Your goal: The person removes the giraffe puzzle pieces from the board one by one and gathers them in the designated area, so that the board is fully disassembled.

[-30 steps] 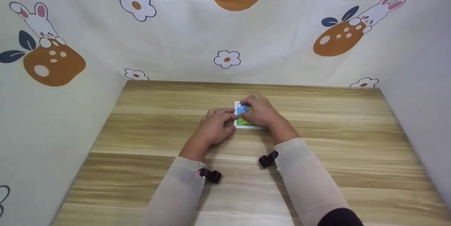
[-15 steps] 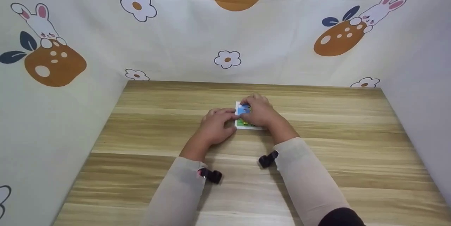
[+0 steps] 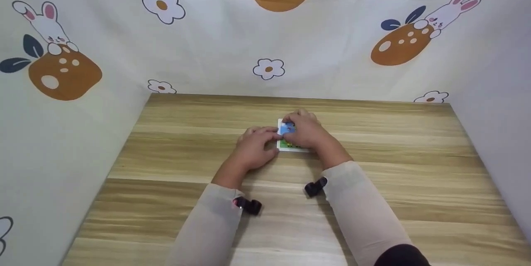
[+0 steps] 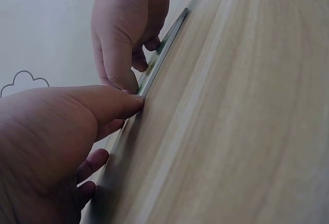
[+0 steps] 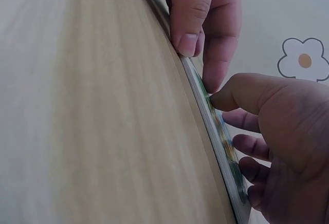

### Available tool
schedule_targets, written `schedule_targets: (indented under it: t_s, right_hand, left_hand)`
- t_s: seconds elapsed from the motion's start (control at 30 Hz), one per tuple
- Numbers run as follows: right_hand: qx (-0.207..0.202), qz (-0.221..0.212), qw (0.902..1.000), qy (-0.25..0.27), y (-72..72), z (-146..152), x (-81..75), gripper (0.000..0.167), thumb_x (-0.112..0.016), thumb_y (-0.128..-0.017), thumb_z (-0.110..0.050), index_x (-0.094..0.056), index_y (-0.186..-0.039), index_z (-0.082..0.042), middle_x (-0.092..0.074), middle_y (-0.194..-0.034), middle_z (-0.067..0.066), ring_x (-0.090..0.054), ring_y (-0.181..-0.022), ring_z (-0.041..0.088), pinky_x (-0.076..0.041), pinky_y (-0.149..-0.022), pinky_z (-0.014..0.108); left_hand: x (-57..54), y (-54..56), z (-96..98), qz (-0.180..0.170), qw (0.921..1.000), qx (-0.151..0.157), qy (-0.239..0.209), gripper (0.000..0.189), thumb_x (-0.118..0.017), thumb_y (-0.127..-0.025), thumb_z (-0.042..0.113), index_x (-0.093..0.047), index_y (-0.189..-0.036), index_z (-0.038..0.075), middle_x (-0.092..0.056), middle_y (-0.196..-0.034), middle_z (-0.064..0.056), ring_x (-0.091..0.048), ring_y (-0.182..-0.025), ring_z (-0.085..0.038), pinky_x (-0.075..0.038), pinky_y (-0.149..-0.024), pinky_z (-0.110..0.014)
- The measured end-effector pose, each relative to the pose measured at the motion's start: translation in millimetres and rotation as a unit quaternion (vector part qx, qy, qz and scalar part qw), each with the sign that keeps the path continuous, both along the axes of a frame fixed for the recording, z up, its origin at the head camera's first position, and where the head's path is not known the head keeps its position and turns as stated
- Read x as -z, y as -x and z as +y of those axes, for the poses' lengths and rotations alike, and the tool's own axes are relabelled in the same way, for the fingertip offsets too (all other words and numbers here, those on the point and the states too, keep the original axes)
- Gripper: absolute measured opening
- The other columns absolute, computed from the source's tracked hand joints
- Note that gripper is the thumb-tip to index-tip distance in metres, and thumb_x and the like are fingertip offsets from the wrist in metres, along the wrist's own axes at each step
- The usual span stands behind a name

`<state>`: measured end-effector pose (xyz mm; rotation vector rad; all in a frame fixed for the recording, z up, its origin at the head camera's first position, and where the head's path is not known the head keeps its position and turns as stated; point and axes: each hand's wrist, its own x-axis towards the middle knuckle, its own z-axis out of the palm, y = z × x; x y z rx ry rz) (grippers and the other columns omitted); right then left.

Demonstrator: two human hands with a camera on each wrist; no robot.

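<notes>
Beneath right hand (image 3: 305,131), fingers bent, grip unclear, picture board (image 3: 285,144), left hand (image 3: 254,146) touching its edge, fingers extended.

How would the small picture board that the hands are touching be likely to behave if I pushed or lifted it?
The picture board is probably stiff, since its edge looks straight in both wrist views. It is likely light, as it looks thin. Lying flat on the wood-grain tabletop, it would probably slide rather than roll or tip.
</notes>
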<state>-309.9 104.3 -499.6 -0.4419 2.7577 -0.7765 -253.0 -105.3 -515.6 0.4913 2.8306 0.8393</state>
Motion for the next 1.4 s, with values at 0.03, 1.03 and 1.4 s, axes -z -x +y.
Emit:
schedule_targets:
  t_s: [0.03,1.03,1.4]
  right_hand:
    - [-0.002,0.002,1.0,0.001,0.1,0,-0.2,0.046,-0.074,-0.092,-0.033,-0.067,-0.136,-0.023,-0.052,-0.145,0.008,-0.046,-0.129,0.034,-0.044,-0.108,0.049]
    - [0.047,-0.034,0.9912,0.119,7.1,4,2.7,0.035,-0.067,-0.1,-0.006,-0.074,-0.134,-0.015,-0.065,-0.139,0.01,-0.06,-0.128,0.03,-0.048,-0.116,0.05]
    - [0.057,-0.041,0.9911,0.113,8.1,19,-12.0,0.039,-0.07,-0.101,-0.014,-0.071,-0.14,-0.019,-0.069,-0.135,0.007,-0.063,-0.118,0.026,-0.053,-0.107,0.047]
  left_hand:
    - [0.0,0.1,0.0,0.002,1.0,0.0,-0.001,0.041,-0.07,-0.101,0.035,-0.069,-0.142,0.029,-0.051,-0.165,0.01,-0.039,-0.154,-0.031,-0.029,-0.124,-0.063]
    - [-3.2,0.0,3.6,-0.01,0.9999,-0.001,0.012,0.041,-0.07,-0.102,0.036,-0.069,-0.143,0.032,-0.049,-0.167,0.011,-0.037,-0.156,-0.029,-0.028,-0.125,-0.059]
    - [-2.5,-1.5,2.9,-0.024,0.9996,-0.013,0.007,0.04,-0.071,-0.102,0.036,-0.069,-0.141,0.034,-0.048,-0.167,0.014,-0.034,-0.157,-0.025,-0.024,-0.128,-0.06]
